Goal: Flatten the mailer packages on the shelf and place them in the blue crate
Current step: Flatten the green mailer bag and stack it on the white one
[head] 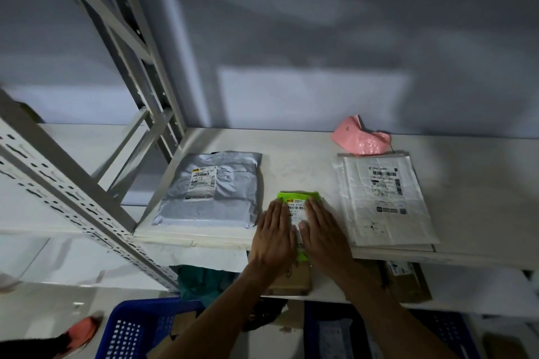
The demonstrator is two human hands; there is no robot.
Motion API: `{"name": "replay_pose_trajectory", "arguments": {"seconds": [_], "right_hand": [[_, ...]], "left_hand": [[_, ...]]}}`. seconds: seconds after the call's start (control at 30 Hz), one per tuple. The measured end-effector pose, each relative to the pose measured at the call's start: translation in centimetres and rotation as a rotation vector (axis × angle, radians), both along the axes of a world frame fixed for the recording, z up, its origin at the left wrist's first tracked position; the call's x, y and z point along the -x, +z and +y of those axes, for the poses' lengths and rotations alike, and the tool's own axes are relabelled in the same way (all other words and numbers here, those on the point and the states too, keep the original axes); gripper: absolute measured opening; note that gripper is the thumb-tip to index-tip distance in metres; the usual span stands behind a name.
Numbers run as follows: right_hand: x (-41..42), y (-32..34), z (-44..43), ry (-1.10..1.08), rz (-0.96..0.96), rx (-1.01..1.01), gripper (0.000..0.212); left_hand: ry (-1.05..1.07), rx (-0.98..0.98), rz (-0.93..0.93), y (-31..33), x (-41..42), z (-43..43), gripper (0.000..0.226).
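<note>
Left hand (274, 234) and right hand (323, 233), each grip flat-fingered, press green mailer (297, 196) labelled "140A A104"

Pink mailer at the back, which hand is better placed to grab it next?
Likely the right hand: the pink mailer lies back right, behind the white mailer, on its side; the left hand must cross.

Green mailer (297, 197), white label up, lies flat at front edge of shelf (291, 154). Grey mailer (210, 189), puffy, just left of it; white mailer (382, 198), flat, just right; pink mailer (360, 140), crumpled, behind it to the right. Blue crate (128, 329) below it, to the left
</note>
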State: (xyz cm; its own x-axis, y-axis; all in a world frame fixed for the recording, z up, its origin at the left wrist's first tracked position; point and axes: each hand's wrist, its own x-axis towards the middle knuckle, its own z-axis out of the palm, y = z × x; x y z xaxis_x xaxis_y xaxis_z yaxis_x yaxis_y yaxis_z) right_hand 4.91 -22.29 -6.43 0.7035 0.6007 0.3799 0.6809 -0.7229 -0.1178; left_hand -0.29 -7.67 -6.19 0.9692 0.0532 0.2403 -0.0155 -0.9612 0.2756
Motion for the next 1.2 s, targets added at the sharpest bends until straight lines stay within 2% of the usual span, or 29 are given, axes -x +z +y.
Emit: {"name": "replay_pose_trajectory", "arguments": {"seconds": [0.13, 0.27, 0.53, 0.67, 0.93, 1.0, 1.1, 1.2], "right_hand": [[-0.1, 0.3, 0.8, 0.01, 0.06, -0.04, 0.052], [-0.6, -0.5, 0.4, 0.0, 0.12, 0.04, 0.05], [-0.8, -0.6, 0.4, -0.043, 0.174, 0.155, 0.05], [-0.2, -0.2, -0.2, -0.005, 0.095, 0.157, 0.032], [0.0, 0.5, -0.5, -0.021, 0.098, 0.175, 0.035], [0.0, 0.7, -0.5, -0.028, 0.103, 0.185, 0.037], [-0.1, 1.7, -0.6, -0.027, 0.199, 0.218, 0.054], [0.1, 3.3, -0.5, -0.107, 0.332, 0.083, 0.063]], "left_hand": [[-0.263, -0.013, -0.084, 0.3, -1.6, 0.6, 0.054], [-0.317, -0.118, -0.118, -0.6, -1.7, 1.8, 0.052], [-0.28, -0.13, -0.045, -0.2, -1.7, 1.5, 0.052], [-0.146, -0.056, 0.059, 0.0, -1.3, 1.4, 0.062], [-0.05, -0.067, 0.09, 0.6, -0.9, 1.1, 0.065], [-0.04, -0.069, 0.094, 1.2, -0.7, 0.8, 0.065], [0.011, -0.049, 0.118, 2.0, -0.3, 0.2, 0.067], [0.061, -0.007, 0.149, 2.3, 0.3, -0.2, 0.072]]}}
